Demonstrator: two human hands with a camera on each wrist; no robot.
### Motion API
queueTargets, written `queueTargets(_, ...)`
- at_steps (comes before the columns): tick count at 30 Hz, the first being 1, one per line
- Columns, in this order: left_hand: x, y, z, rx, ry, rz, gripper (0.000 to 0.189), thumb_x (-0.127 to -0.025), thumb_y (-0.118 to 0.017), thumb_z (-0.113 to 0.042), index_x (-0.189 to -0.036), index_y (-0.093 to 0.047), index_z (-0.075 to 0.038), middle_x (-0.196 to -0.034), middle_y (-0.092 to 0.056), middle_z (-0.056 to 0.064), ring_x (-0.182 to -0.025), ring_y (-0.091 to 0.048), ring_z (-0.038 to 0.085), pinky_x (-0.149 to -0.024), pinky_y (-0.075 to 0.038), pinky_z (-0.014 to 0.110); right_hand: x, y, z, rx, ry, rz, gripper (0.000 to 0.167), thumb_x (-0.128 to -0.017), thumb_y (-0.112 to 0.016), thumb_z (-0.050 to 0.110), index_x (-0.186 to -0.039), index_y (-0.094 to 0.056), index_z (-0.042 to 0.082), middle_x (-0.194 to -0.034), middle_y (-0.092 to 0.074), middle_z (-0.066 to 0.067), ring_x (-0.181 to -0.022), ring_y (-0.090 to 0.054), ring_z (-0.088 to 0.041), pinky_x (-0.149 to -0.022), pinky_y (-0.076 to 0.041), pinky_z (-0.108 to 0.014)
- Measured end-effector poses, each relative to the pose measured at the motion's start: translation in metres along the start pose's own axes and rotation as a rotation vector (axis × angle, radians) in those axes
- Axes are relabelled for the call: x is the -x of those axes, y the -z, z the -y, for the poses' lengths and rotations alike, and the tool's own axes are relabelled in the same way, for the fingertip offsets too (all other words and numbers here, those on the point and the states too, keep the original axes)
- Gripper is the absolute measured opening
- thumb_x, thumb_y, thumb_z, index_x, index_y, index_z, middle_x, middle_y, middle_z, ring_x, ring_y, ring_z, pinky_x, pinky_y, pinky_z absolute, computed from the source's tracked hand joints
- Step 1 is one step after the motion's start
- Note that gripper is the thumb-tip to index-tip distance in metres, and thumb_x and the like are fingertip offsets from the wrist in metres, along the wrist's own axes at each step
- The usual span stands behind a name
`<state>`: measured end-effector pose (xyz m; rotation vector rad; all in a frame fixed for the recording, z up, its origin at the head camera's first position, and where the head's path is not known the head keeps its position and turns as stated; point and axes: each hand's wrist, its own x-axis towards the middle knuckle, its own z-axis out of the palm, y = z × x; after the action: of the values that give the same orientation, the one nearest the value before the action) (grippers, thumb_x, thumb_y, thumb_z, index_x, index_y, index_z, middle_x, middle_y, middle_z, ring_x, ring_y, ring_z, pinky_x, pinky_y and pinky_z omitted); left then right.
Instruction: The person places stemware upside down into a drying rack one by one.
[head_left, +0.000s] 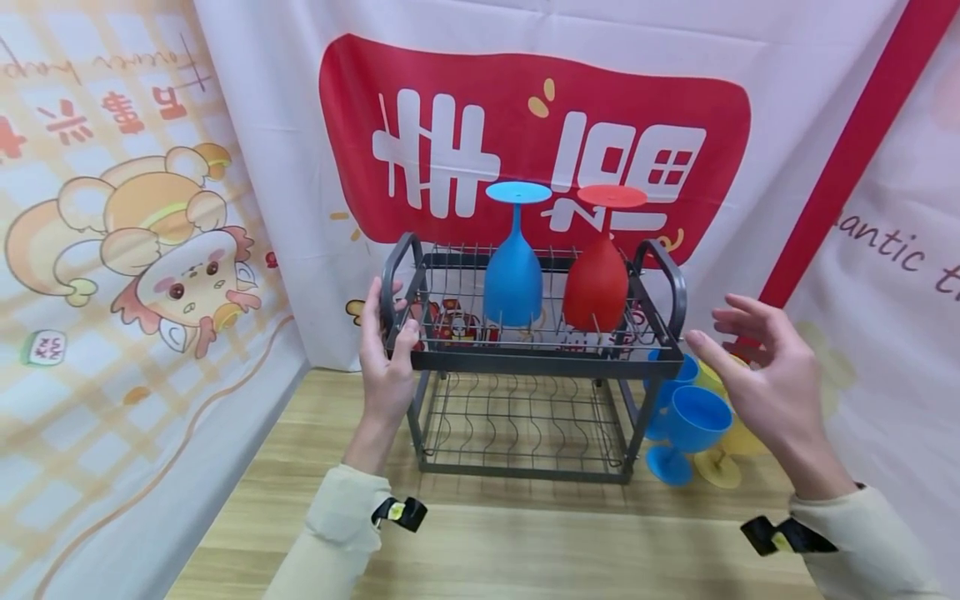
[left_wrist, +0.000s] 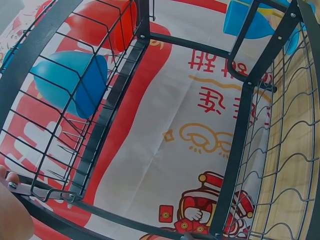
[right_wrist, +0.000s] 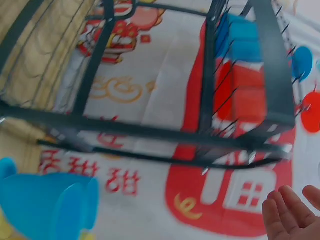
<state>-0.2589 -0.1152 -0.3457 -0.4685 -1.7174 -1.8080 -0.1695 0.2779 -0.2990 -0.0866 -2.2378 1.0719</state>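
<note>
A dark two-tier dish rack (head_left: 525,360) stands on the table. My left hand (head_left: 386,358) grips its left side by the upright handle, thumb in front and fingertips showing behind the bar. In the left wrist view only part of the left hand (left_wrist: 15,220) shows. Upside down on the upper tier stand a blue goblet (head_left: 513,287) and, to its right, a red goblet (head_left: 596,287). Off the rack's right side, my right hand (head_left: 772,383) holds nothing, its fingers spread and loosely bent, thumb toward the right handle (head_left: 678,292).
Right of the rack, under my right hand, are upright blue goblets (head_left: 697,417) and yellow goblets (head_left: 718,468). The lower wire tier (head_left: 517,417) sits just above the wooden table (head_left: 525,542). Printed cloth (head_left: 262,100) hangs behind and at both sides.
</note>
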Motion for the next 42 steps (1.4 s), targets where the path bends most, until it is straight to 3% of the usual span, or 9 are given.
queueTargets(8,0.000,0.000,0.000,0.016,-0.002,-0.004,0.067,-0.106,-0.050,-0.010,-0.168,-0.027,-0.022,-0.162,-0.048,-0.011,-0.150,-0.045,0.029,-0.109,-0.052,0.022,0.009,-0.001,-0.058,0.055,-0.144,0.013,0.072,-0.098,-0.075,0.045,-0.159,-0.046,0.022,-0.151,-0.061,-0.011,-0.122,-0.057,-0.014,-0.088,-0.044,-0.003)
queueTargets(17,0.001,-0.001,0.000,0.021,-0.008,0.002,0.068,-0.105,-0.051,-0.012,-0.169,-0.026,-0.016,-0.161,-0.048,-0.010,-0.149,-0.045,0.031,-0.109,-0.052,0.026,0.045,-0.015,-0.109,0.057,-0.294,0.054,0.079,-0.097,-0.075,0.048,-0.161,-0.042,0.014,-0.152,-0.058,-0.018,-0.130,-0.057,-0.034,-0.079,-0.042,0.003)
queueTargets(24,0.002,-0.002,-0.002,0.016,-0.011,0.000,0.069,-0.105,-0.051,-0.012,-0.169,-0.026,-0.020,-0.161,-0.049,-0.012,-0.149,-0.046,0.029,-0.111,-0.051,0.029,0.078,-0.037,-0.137,0.042,-0.421,-0.031,0.083,-0.094,-0.080,0.046,-0.160,-0.042,0.014,-0.153,-0.058,-0.016,-0.133,-0.056,-0.033,-0.084,-0.044,0.002)
queueTargets(28,0.002,-0.002,-0.002,0.022,-0.014,0.002,0.069,-0.105,-0.051,-0.012,-0.168,-0.028,-0.026,-0.161,-0.048,-0.012,-0.150,-0.044,0.034,-0.110,-0.052,0.027,0.091,-0.047,-0.149,0.029,-0.466,-0.050,0.087,-0.092,-0.081,0.047,-0.161,-0.040,0.012,-0.154,-0.055,-0.019,-0.135,-0.054,-0.036,-0.100,-0.053,-0.014)
queueTargets(32,0.002,-0.002,-0.002,0.024,-0.016,0.002,0.069,-0.105,-0.051,-0.011,-0.168,-0.028,-0.027,-0.162,-0.048,-0.012,-0.149,-0.043,0.037,-0.106,-0.053,0.024,0.096,-0.054,-0.158,0.012,-0.490,-0.044,0.091,-0.092,-0.081,0.048,-0.161,-0.039,0.009,-0.154,-0.055,-0.021,-0.135,-0.054,-0.036,-0.094,-0.051,-0.010)
queueTargets(35,0.002,-0.002,-0.001,0.025,-0.013,0.003,0.069,-0.105,-0.051,-0.011,-0.168,-0.028,-0.027,-0.162,-0.048,-0.012,-0.150,-0.043,0.037,-0.106,-0.054,0.022,0.097,-0.059,-0.163,0.006,-0.518,-0.033,0.093,-0.092,-0.080,0.051,-0.162,-0.037,0.009,-0.155,-0.053,-0.022,-0.136,-0.053,-0.037,-0.102,-0.055,-0.020)
queueTargets(37,0.002,-0.002,-0.001,0.024,-0.011,0.003,0.068,-0.105,-0.051,-0.011,-0.168,-0.028,-0.026,-0.162,-0.048,-0.012,-0.150,-0.043,0.037,-0.106,-0.054,0.022,0.096,-0.063,-0.166,0.000,-0.545,-0.023,0.096,-0.092,-0.078,0.055,-0.163,-0.034,0.008,-0.158,-0.050,-0.023,-0.139,-0.051,-0.040,-0.112,-0.055,-0.042)
queueTargets(39,0.002,-0.002,-0.001,0.023,-0.010,0.003,0.069,-0.105,-0.052,-0.012,-0.168,-0.027,-0.025,-0.161,-0.049,-0.013,-0.150,-0.043,0.037,-0.106,-0.054,0.022,0.096,-0.068,-0.168,-0.009,-0.571,-0.020,0.099,-0.092,-0.077,0.057,-0.164,-0.031,0.008,-0.161,-0.048,-0.024,-0.142,-0.049,-0.042,-0.115,-0.047,-0.063)
queueTargets(42,0.002,-0.001,0.000,0.020,-0.011,0.000,0.068,-0.105,-0.051,-0.012,-0.168,-0.027,-0.024,-0.161,-0.048,-0.012,-0.150,-0.043,0.036,-0.106,-0.054,0.022,0.096,-0.075,-0.172,-0.035,-0.578,-0.037,0.101,-0.090,-0.080,0.054,-0.164,-0.031,0.006,-0.160,-0.048,-0.025,-0.143,-0.049,-0.044,-0.116,-0.045,-0.065)
